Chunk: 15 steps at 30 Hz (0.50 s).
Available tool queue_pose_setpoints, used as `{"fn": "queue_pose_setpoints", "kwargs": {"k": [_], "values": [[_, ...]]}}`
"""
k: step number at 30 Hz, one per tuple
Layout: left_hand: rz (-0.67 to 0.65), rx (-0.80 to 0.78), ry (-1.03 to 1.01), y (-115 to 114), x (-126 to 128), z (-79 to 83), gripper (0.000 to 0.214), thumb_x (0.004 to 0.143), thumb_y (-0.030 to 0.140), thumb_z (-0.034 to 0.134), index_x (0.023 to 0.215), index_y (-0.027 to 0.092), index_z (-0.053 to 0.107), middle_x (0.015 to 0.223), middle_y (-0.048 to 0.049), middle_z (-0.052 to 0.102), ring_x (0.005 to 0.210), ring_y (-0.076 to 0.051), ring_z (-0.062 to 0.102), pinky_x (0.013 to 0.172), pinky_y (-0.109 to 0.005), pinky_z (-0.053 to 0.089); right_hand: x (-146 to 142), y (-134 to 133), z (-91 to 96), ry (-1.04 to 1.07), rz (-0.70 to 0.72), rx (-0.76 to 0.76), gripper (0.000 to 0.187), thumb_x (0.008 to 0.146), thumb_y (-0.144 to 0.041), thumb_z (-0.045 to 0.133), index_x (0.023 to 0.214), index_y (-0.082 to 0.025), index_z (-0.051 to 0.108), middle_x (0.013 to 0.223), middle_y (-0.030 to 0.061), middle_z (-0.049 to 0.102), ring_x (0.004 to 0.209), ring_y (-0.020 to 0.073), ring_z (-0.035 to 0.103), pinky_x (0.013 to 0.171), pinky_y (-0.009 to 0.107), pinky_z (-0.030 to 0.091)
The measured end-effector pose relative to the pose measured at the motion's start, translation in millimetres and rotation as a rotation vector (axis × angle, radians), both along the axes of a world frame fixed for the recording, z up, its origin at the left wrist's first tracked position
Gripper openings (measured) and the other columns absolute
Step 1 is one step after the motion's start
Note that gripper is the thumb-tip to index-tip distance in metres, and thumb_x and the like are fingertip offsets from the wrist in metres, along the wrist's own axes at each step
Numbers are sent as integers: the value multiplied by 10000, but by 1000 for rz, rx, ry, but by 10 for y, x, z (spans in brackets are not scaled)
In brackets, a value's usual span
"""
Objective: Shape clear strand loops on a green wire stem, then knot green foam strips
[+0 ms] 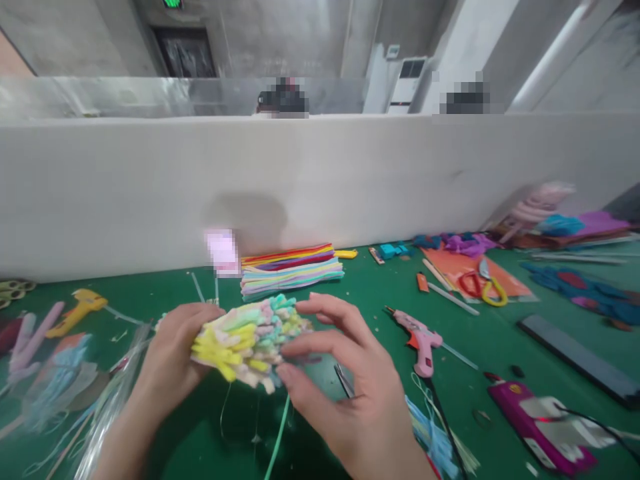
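My left hand (173, 353) grips a bunch of fringed pastel felt (250, 337), yellow, green, pink and white, held above the green table (360, 293). My right hand (340, 380) is at the bunch's right side; its thumb and fingertips touch the fringe, the fingers curved and partly spread. A thin green stem (277, 433) hangs down from under the bunch.
A stack of coloured felt sheets (293, 267) lies against the white partition (320, 180). A pink glue gun (420, 340) lies right of my hand, a yellow glue gun (80, 307) far left. Scissors (480, 283), felt scraps, a dark bar (580, 357) and a magenta phone (545, 427) crowd the right.
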State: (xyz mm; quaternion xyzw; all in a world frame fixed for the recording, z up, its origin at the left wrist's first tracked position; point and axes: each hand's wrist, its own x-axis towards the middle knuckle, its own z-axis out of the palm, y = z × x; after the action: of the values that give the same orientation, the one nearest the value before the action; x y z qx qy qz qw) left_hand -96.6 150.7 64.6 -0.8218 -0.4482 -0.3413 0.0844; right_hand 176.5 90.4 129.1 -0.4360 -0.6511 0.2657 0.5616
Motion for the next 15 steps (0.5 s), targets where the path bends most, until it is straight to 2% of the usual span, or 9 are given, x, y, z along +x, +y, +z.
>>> {"fn": "queue_pose_setpoints", "kwargs": {"k": [4,9,15], "values": [[-37,-13,28,-67,5,82,340,882,223,597,1210,289,533,1124,-75,699,998,-262,685,823,-377,544,-26,17,24,6,-44,-2,123,805,-230,770,904,-289,729,1217,34,661,1217,238,617,1030,404,539],[-36,-49,12,-85,-17,35,386,882,192,600,1243,294,509,1174,-81,650,1033,-268,655,845,-383,526,-28,30,11,33,2,-16,107,803,-216,759,862,-301,730,1210,8,684,1242,235,611,1038,398,527],[-70,-37,39,-40,-66,7,421,895,170,592,1283,294,486,1169,-88,652,1065,-274,639,883,-394,504,-55,56,-12,-198,-158,172,88,858,-198,725,889,-280,734,1227,46,689,1278,277,579,1059,486,506]]}}
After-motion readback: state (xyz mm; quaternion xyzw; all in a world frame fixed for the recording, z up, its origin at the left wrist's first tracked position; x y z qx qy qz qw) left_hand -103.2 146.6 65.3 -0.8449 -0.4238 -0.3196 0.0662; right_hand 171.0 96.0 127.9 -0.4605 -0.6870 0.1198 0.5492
